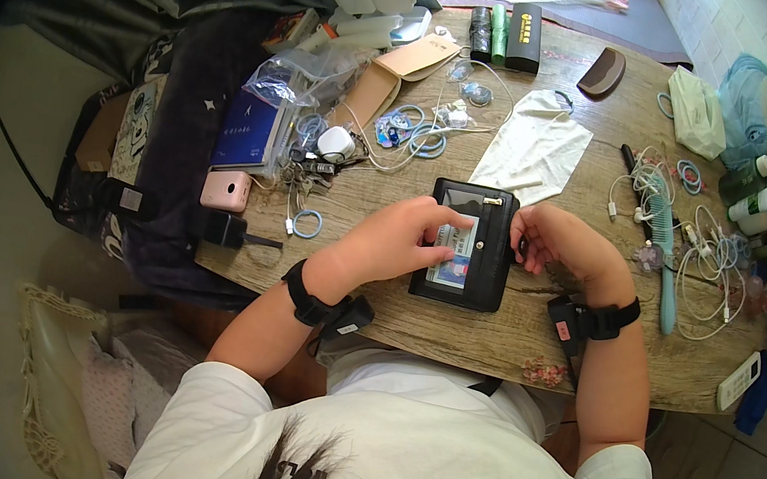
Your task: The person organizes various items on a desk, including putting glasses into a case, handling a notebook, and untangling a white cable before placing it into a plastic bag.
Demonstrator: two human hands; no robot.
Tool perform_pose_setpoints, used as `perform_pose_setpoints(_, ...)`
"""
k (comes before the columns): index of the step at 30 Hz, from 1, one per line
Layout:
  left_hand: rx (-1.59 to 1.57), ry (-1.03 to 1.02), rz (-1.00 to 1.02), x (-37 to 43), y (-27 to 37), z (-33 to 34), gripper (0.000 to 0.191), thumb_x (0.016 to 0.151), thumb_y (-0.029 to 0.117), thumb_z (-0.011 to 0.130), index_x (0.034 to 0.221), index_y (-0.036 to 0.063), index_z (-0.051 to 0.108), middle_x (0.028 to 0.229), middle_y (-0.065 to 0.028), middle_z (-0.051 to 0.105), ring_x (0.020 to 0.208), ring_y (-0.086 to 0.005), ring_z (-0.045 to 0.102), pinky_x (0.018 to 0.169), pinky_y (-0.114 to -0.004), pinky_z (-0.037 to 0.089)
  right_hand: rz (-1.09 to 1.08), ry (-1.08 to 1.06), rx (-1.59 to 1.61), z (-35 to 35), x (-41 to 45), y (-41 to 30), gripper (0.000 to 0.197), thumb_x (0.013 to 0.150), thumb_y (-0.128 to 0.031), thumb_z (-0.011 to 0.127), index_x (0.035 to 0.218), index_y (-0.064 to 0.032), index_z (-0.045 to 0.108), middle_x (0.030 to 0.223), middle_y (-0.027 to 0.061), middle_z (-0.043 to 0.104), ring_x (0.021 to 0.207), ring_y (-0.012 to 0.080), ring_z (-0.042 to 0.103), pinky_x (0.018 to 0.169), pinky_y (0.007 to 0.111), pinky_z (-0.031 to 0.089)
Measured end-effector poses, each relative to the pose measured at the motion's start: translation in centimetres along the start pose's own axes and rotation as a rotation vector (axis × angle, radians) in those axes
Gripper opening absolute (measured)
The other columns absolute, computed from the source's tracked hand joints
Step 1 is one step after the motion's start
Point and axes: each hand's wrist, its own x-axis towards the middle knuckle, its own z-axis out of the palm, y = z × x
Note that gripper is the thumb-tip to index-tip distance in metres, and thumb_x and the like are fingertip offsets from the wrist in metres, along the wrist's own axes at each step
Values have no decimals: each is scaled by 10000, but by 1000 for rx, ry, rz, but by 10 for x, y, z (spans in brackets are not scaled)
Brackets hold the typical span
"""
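Observation:
A black wallet point(490, 276) lies on the wooden table in front of me, with a metal snap stud and a small zip on its face. Behind its clear window sits a card point(451, 270) bearing writing. My left hand point(399, 235) rests over the wallet's left side, thumb and forefinger spread apart on the card window. At the wallet's right edge, my right hand point(554, 241) has curled fingers around a small black tab point(522, 247), which seems to be part of the wallet. Just beyond the wallet is a white cloth pouch point(539, 148).
Left of the wallet are keys point(307, 170), a pink power bank point(225, 189), a blue notebook point(247, 133) and a cardboard box point(370, 89). On the right lie a teal comb point(666, 287), tangled white cables point(709, 271) and several bottles point(754, 206). A wooden comb point(603, 74) lies farther back.

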Motion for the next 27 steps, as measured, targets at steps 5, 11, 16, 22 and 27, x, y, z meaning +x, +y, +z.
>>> perform_pose_setpoints(5, -60, -32, -76, 7, -1, -1, 404, 774, 124, 746, 1169, 164, 670, 668, 5, 437, 621, -118, 439, 566, -270, 381, -110, 1, -12, 5, -10, -6, 181, 920, -168, 503, 939, -17, 601, 783, 39, 616, 645, 99, 593, 605, 226, 494)
perform_pose_setpoints(11, -133, -29, -226, 18, 4, 3, 299, 773, 148, 748, 1066, 125, 696, 604, 17, 421, 551, -98, 401, 530, -277, 358, -255, -23, -66, 6, -5, 2, 164, 860, -117, 666, 983, -11, 639, 805, 5, 632, 670, 60, 569, 604, 212, 473)
perform_pose_setpoints(16, -126, 14, -241, 19, -2, 8, 251, 769, 179, 747, 1005, 108, 700, 611, 17, 427, 557, -102, 411, 525, -274, 354, -264, 134, -248, 18, -5, -3, 142, 826, -111, 703, 913, -2, 680, 755, 6, 640, 650, 59, 534, 600, 226, 446)
perform_pose_setpoints(22, -163, 37, -238, 15, -5, 8, 250, 771, 185, 740, 1006, 111, 699, 612, 10, 446, 555, -103, 428, 521, -277, 363, -289, 163, -470, 31, -2, -14, 123, 808, -88, 716, 865, 14, 676, 708, -9, 616, 641, 50, 529, 576, 217, 425)
perform_pose_setpoints(27, -105, -13, -294, 15, -2, 4, 252, 755, 246, 742, 992, 168, 703, 745, -65, 606, 692, -210, 605, 639, -332, 480, -225, 215, -614, 41, -2, -25, 136, 771, -114, 703, 852, -7, 686, 703, 86, 650, 627, 163, 592, 604, 297, 472)
